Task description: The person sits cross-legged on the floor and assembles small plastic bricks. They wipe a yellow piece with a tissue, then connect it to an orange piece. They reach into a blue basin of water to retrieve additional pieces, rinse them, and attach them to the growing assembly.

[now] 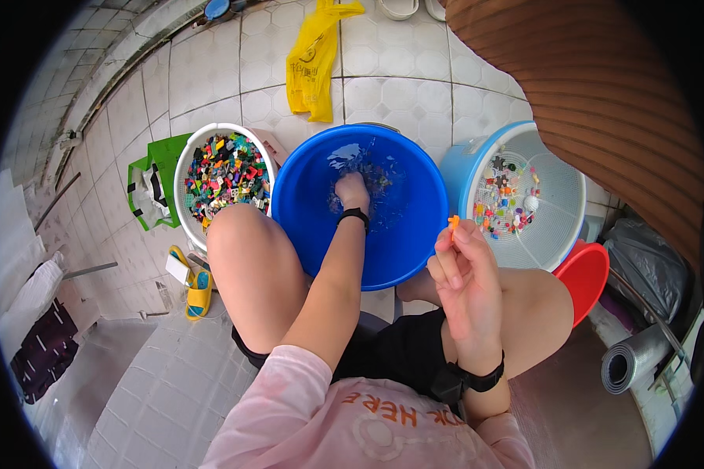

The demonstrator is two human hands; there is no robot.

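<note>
My left hand [352,189] reaches down into the water of a large blue basin [305,234]; its fingers are under the surface and hidden. Small colourful pieces [382,181], blurred by the water, lie in the basin near that hand. Raised at the basin's right rim, my right hand [471,277] pinches a small orange plastic piece [453,222], probably a toy brick part, between thumb and forefinger. To the right stands a white mesh basket [551,227] in a light blue tub [465,168], with scattered small coloured pieces [502,205] inside.
Left of the basin, a white basket [181,168] is full of mixed toy bricks [225,176]. A green bag [164,164] and yellow slippers [199,295] lie farther left. A yellow plastic bag [311,74] is beyond the basin. A red bucket [583,281] stands by my right knee.
</note>
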